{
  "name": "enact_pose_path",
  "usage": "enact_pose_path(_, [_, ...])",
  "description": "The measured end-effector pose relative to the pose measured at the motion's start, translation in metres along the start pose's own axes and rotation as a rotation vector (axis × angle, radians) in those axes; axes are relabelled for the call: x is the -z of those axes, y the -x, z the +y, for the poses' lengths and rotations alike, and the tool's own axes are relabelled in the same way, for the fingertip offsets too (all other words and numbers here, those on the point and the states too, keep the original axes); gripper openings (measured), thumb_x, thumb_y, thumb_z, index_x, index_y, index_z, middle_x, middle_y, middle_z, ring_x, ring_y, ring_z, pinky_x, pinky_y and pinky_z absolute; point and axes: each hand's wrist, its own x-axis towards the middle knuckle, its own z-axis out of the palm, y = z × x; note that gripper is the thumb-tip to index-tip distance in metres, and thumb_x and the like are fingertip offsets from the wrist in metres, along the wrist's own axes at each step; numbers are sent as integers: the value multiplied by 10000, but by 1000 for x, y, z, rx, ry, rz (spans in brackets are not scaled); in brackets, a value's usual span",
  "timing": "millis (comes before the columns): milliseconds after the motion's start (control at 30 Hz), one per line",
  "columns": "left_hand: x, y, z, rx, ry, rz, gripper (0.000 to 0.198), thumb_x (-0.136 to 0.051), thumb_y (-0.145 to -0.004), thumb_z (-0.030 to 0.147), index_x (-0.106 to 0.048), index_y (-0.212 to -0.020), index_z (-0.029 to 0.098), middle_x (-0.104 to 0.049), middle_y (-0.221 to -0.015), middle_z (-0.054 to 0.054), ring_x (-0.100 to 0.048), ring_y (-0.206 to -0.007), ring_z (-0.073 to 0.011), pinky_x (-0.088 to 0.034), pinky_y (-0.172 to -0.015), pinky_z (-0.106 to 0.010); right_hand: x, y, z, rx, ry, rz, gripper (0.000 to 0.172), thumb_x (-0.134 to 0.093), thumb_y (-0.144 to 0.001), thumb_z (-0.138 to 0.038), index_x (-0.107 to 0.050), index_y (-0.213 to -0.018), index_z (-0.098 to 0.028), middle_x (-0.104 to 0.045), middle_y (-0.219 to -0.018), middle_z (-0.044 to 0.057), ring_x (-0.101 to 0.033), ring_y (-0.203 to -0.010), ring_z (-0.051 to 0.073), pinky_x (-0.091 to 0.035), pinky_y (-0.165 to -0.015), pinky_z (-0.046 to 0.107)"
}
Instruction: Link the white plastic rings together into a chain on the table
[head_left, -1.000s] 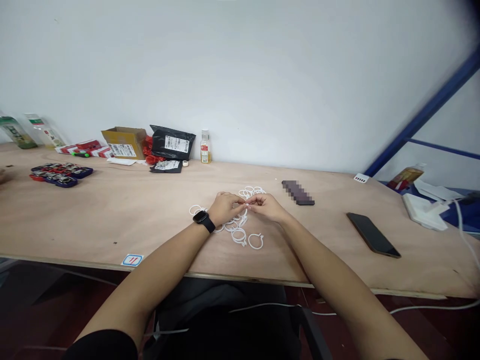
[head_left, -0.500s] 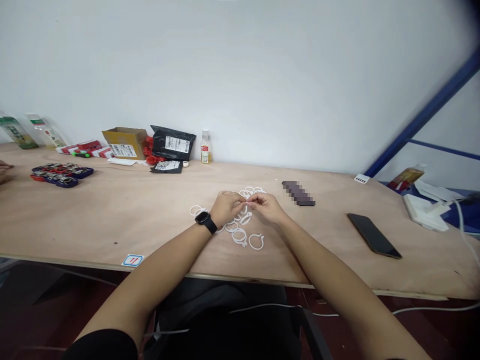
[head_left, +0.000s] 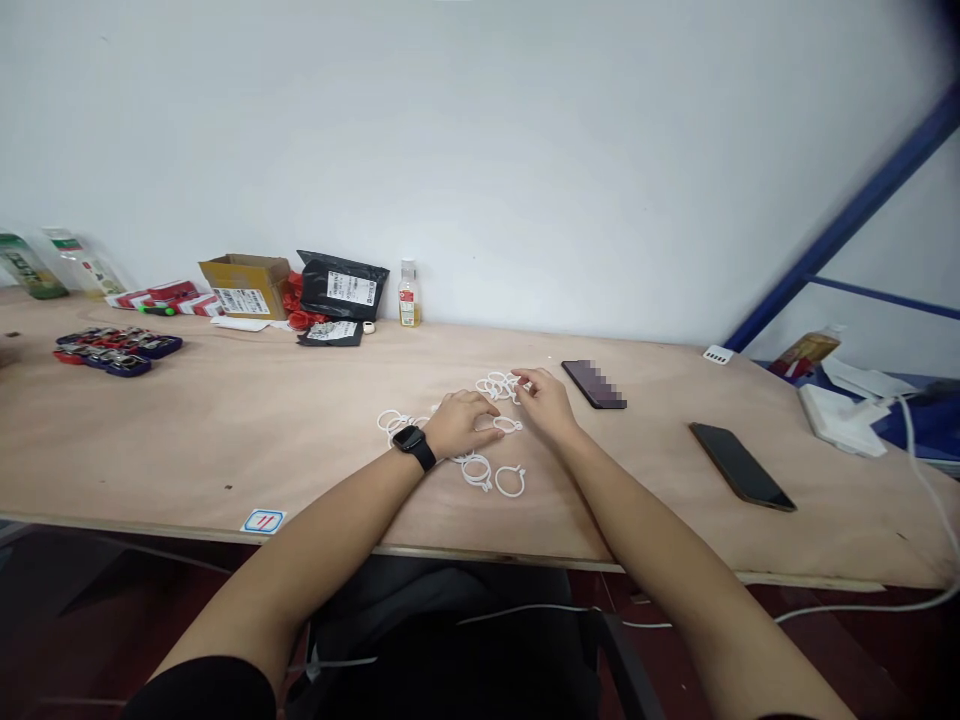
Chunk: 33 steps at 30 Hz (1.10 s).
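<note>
My left hand [head_left: 459,425] is open low over the table, thumb and fingers apart, partly covering a spread of white plastic curtain rings [head_left: 475,468]. One white ring [head_left: 508,425] with a small eyelet lies between my two hands, close to the left fingertips. My right hand [head_left: 546,402] is beside the far cluster of white rings [head_left: 495,384]. Its thumb and forefinger are parted at the cluster's right edge, and no ring shows clearly held in them. A single ring [head_left: 511,482] lies apart, nearer the front edge.
Right of my hands lie a dark pixelated phone-like object [head_left: 589,385] and a black phone [head_left: 741,466]. Along the wall stand a small bottle [head_left: 408,295], a black parcel bag [head_left: 345,290] and a cardboard box [head_left: 244,285]. Red and blue cases [head_left: 120,350] lie left.
My hands, pinched together before, have come apart. My right hand has moved slightly up and right to the far rings; the left has spread its fingers. A ring now shows between them.
</note>
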Motion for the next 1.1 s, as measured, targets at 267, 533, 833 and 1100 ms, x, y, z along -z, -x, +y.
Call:
enact_pose_path(267, [0, 2, -1, 9, -59, -121, 311, -624, -847, 465, -717, -1071, 270, -679, -1146, -43, -580, -1100, -249, -399, -1001, -419, 23, 2, -1, 20, -14, -537, 221, -650, -706, -211, -738, -908, -204, -727, -916, 24, -629, -767, 162, -476, -697, 259])
enact_pose_path(533, [4, 2, -3, 79, -64, -40, 284, -603, -861, 443, -728, -1025, 246, -705, -1067, -58, -608, -1043, -245, -405, -986, -417, 16, 3, 3, 76, 44, -564, 127, -662, -685, -169, -727, -783, -217, -717, -784, 16, -634, -725, 184, -449, -650, 265])
enact_pose_path(833, [12, -1, 4, 70, 62, 109, 193, -577, -892, 318, -731, -896, 202, -731, -854, -27, -643, -812, -172, -463, -807, -303, -1, 6, -8, -89, -320, -337, 162, -676, -735, -303, -724, -829, -179, -675, -690, 9, -562, -601, 136, -430, -568, 252])
enact_pose_path(1100, [13, -3, 3, 48, 87, 204, 180, -609, -898, 321, -739, -916, 197, -726, -817, -37, -626, -769, -162, -471, -781, -299, -16, 7, -26, -234, -739, -259, 363, -787, -634, -403, -727, -911, -176, -722, -842, 55, -625, -686, 155, -488, -583, 263])
